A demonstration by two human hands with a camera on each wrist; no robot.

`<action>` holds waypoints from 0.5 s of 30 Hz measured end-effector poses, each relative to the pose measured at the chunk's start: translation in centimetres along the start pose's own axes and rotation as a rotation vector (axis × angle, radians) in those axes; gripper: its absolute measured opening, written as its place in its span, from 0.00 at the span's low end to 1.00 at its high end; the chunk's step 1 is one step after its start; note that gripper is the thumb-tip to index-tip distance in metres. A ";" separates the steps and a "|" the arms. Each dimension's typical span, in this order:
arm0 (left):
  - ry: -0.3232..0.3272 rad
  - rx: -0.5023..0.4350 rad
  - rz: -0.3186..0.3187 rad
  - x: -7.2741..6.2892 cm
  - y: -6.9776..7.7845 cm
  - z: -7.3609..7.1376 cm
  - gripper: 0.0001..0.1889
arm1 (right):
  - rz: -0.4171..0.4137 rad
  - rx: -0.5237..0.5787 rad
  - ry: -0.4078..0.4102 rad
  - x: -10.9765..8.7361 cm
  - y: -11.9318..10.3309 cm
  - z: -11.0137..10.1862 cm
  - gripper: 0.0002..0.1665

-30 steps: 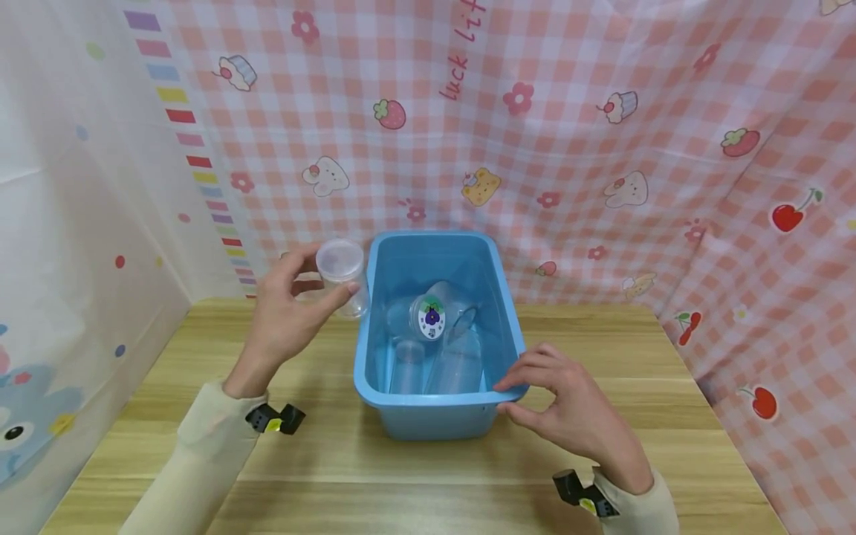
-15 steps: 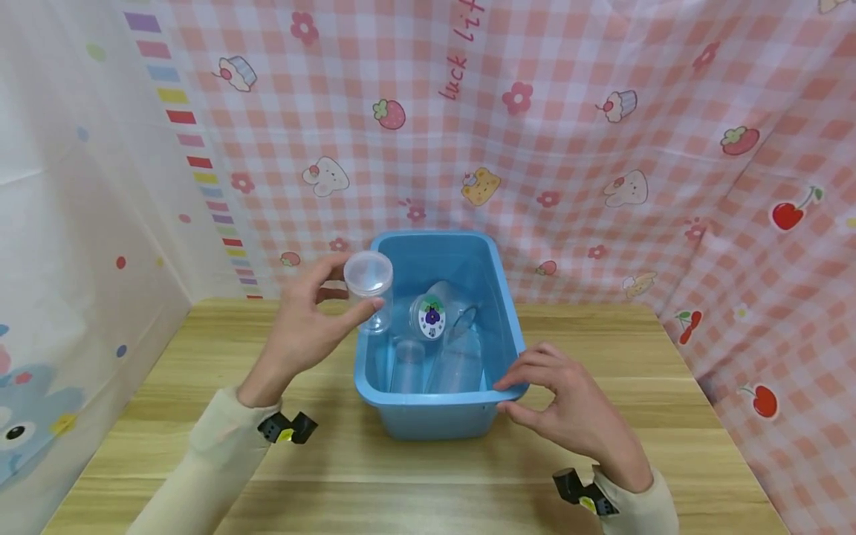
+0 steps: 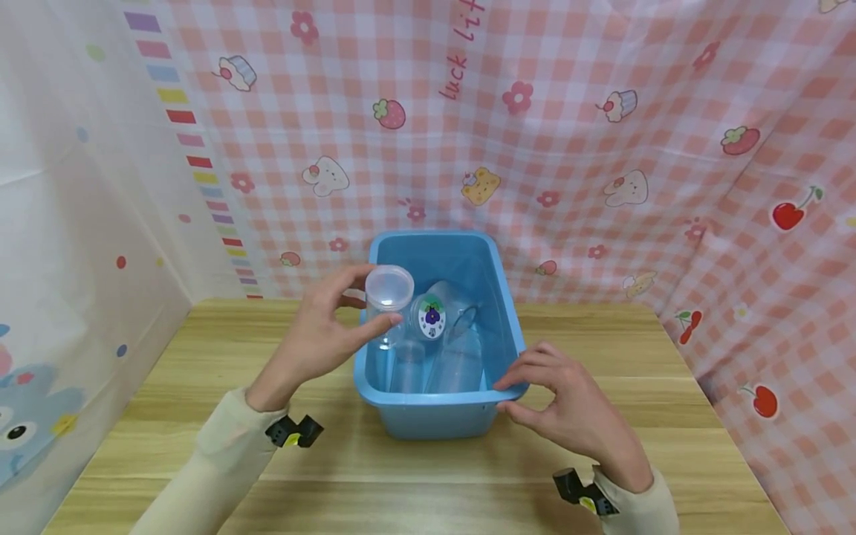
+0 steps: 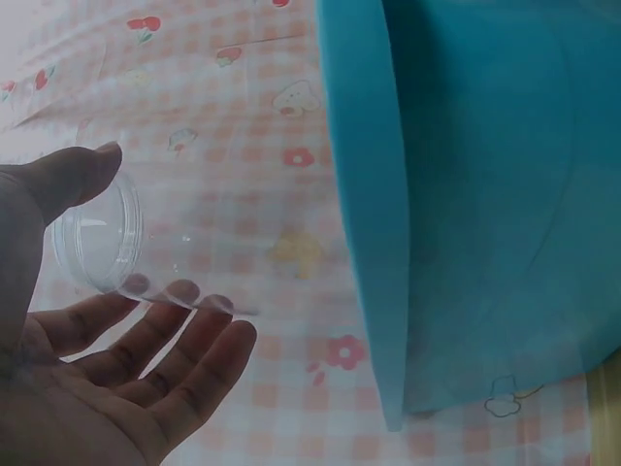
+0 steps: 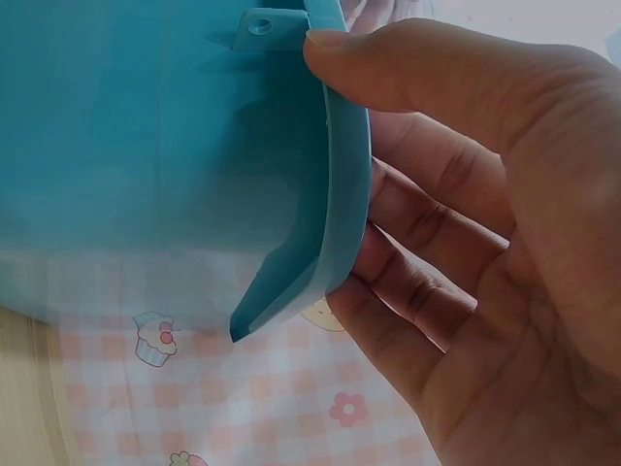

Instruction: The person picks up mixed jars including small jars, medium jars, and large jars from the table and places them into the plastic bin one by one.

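My left hand (image 3: 328, 327) grips a clear plastic jar (image 3: 389, 288) with a translucent lid, upright over the left side of a blue plastic bin (image 3: 435, 417). In the left wrist view the thumb lies on one side of the jar (image 4: 102, 233) and the fingers on the other. At the bin's near right corner my right hand (image 3: 568, 397) pinches the rim (image 5: 349, 194), thumb beneath and fingers on top. Inside the bin lie several clear containers, among them a jar with a grape-pictured label (image 3: 432, 318), a small container (image 3: 409, 368) and a larger one (image 3: 458, 364).
The bin stands on a wooden table (image 3: 321, 475). Behind it hangs a pink checked cloth (image 3: 428, 148), close to the bin's far end. White cloth (image 3: 87, 186) covers the left side.
My left hand has carried the jar right and toward me, from beside the bin's left rim to above its inside. The right hand has stayed on the rim.
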State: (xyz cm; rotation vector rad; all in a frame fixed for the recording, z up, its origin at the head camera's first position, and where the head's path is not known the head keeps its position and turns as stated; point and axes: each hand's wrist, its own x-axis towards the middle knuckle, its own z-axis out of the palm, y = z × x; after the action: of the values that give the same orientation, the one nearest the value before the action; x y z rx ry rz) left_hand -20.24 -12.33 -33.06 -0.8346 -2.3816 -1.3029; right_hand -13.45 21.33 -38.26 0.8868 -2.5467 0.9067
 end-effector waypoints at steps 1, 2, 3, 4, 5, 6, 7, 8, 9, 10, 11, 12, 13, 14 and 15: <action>-0.003 0.002 -0.004 0.0 0.0 0.0 0.30 | -0.001 0.000 0.000 0.0 0.0 0.0 0.14; -0.004 0.003 -0.009 0.0 -0.1 0.0 0.30 | -0.003 0.001 0.000 0.0 0.0 0.0 0.14; -0.004 0.005 -0.015 0.0 -0.1 0.0 0.29 | -0.010 0.001 0.003 0.0 0.0 0.0 0.14; -0.004 0.005 -0.022 0.0 -0.2 -0.1 0.29 | -0.018 0.000 0.007 0.0 0.0 0.0 0.14; -0.003 0.002 -0.029 0.0 -0.3 -0.1 0.29 | -0.024 -0.001 0.012 0.1 0.0 0.0 0.14; -0.001 -0.001 -0.039 -0.1 -0.3 -0.1 0.29 | -0.031 -0.001 0.016 0.1 0.0 0.0 0.14; 0.000 -0.005 -0.044 -0.1 -0.4 -0.2 0.28 | -0.038 -0.003 0.021 0.1 0.1 0.0 0.14; 0.002 -0.008 -0.051 -0.1 -0.4 -0.2 0.28 | -0.042 -0.002 0.024 0.1 0.1 0.0 0.14; 0.002 -0.010 -0.058 -0.1 -0.5 -0.2 0.28 | -0.043 -0.002 0.025 0.1 0.0 0.0 0.14; 0.002 -0.010 -0.065 -0.2 -0.6 -0.2 0.28 | -0.042 -0.001 0.025 0.1 0.0 0.0 0.15; 0.002 -0.010 -0.070 -0.2 -0.6 -0.2 0.28 | -0.040 0.000 0.025 0.1 0.0 0.0 0.15; 0.003 -0.011 -0.076 -0.3 -0.7 -0.2 0.27 | -0.038 0.002 0.023 0.1 0.0 0.0 0.14; 0.004 -0.013 -0.079 -0.3 -0.8 -0.3 0.27 | -0.037 0.003 0.023 0.1 0.0 0.1 0.14; 0.006 -0.017 -0.086 -0.4 -0.9 -0.3 0.27 | -0.035 0.005 0.022 0.1 0.0 0.1 0.14; 0.010 -0.021 -0.090 -0.4 -0.9 -0.3 0.27 | -0.036 0.006 0.023 0.1 0.0 0.1 0.15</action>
State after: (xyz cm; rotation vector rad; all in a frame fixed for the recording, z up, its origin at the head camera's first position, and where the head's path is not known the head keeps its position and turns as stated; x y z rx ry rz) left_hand -20.51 -13.09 -33.75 -0.7328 -2.4266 -1.3651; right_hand -13.51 21.25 -38.31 0.9155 -2.5013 0.9087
